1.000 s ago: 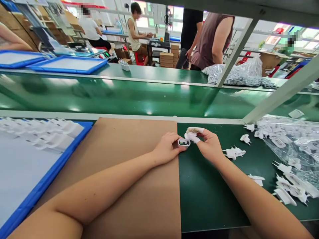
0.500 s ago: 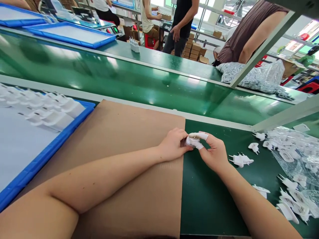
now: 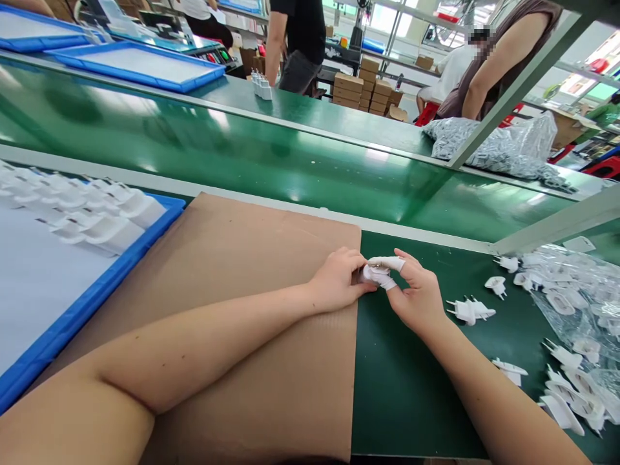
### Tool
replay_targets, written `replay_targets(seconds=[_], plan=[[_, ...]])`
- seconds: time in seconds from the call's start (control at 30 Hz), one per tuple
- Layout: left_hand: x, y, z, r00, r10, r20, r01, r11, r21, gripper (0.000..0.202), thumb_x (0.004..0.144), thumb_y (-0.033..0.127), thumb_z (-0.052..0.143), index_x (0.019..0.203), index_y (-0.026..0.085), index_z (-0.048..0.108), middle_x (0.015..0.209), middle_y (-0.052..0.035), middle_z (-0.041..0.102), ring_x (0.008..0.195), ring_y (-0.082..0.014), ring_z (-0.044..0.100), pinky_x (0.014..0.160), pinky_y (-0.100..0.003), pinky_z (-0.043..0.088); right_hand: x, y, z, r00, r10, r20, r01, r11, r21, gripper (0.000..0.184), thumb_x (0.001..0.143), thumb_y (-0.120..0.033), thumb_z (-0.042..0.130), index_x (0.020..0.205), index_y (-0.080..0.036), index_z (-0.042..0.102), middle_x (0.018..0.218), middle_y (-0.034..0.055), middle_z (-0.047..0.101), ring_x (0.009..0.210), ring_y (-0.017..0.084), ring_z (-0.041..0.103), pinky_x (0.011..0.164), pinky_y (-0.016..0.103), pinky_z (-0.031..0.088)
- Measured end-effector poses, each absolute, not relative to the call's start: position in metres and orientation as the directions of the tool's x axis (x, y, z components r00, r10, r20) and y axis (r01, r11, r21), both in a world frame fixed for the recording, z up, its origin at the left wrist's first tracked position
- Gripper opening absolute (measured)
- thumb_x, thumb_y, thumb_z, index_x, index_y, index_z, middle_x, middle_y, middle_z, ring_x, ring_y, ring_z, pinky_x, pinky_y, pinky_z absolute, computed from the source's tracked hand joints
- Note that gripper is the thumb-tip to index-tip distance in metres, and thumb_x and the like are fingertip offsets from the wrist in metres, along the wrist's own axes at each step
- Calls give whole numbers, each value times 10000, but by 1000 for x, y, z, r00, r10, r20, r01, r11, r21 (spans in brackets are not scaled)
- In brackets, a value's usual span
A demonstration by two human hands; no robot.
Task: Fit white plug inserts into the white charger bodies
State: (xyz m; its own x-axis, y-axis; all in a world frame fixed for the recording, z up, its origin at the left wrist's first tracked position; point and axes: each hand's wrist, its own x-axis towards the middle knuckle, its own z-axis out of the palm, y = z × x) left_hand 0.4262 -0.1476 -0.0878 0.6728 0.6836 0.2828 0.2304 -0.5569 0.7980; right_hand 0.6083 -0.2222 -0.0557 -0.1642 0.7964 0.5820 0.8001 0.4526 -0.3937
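Observation:
My left hand [image 3: 338, 279] and my right hand [image 3: 415, 290] meet at the edge of a brown cardboard sheet [image 3: 252, 310]. Both pinch one small white charger part [image 3: 371, 274], mostly hidden between the fingers. The thumb and forefinger of my right hand wear white finger cots. Loose white plug pieces [image 3: 469, 310] lie on the green mat just right of my right hand.
A blue tray [image 3: 87, 310] with rows of white charger bodies [image 3: 97, 213] sits at left. A clear bag of plug parts [image 3: 576, 303] lies at right. Beyond runs a green conveyor [image 3: 242, 148], with people, cartons and another bag of parts [image 3: 498, 152] behind it.
The camera tilted down and then steadied. My hands closed together over the white part, which showed its open face a second ago. A person in black walked left in the background.

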Motion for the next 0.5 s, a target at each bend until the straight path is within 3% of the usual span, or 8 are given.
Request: replay_targets(seconds=[0.13,0.33,0.5], plan=[[427,-147,-90,671,687,280,235,-556,797,212,843,302,829,900,175,670,892,-37,650,921,-233,559,862,-362,436,607,-221,-57,-157,777,610,792,468,-391,303,851,-116,560,1048,-268,734,845,-22,774,711,165,724,1156,547,491],[429,-148,-90,660,694,289,250,-565,786,232,824,314,857,914,170,698,894,-39,660,902,-226,571,846,-348,432,609,-219,-58,-87,846,526,764,395,-510,294,855,-167,603,1077,-282,758,852,-43,794,669,159,726,1237,601,368],[430,-146,-93,659,677,326,241,-601,762,217,828,308,849,900,175,693,866,-32,664,882,-224,580,842,-346,430,609,-220,-68,-11,856,517,705,373,-603,251,860,-243,633,1063,-291,772,979,-12,818,875,222,777,1204,613,403]])
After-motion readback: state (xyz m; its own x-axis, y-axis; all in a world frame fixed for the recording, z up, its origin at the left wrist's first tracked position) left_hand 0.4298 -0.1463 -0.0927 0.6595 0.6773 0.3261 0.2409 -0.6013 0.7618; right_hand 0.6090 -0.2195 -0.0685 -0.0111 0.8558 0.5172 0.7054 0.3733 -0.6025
